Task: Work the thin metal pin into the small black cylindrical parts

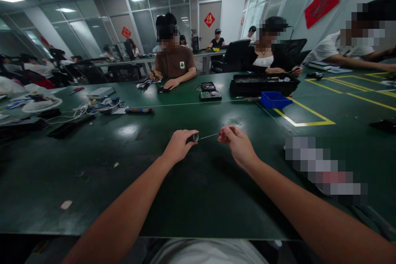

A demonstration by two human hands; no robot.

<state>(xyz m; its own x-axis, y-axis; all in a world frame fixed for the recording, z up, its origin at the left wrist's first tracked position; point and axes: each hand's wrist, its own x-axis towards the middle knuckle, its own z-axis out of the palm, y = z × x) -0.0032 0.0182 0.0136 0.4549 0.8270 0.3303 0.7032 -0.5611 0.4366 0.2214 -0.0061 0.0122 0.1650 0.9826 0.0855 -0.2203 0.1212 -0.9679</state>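
Observation:
My left hand [180, 145] is closed on a small dark cylinder [194, 137], whose round, shiny end faces right. My right hand [236, 142] pinches a thin metal rod [209, 136] with a bit of red at the fingertips, perhaps a small screwdriver; most of its grip end is hidden by the fingers. The rod points left, its tip close to the round end of the cylinder; whether they touch I cannot tell. Both hands are held over the green table [185, 198].
A pen-like black tool [139, 110] lies beyond my left hand. Farther back are hard drives [210, 95], a black case [264, 85] and a blue bin [276, 100]. Cables and a white fan-like part [42, 104] crowd the left. A co-worker [175, 62] sits opposite.

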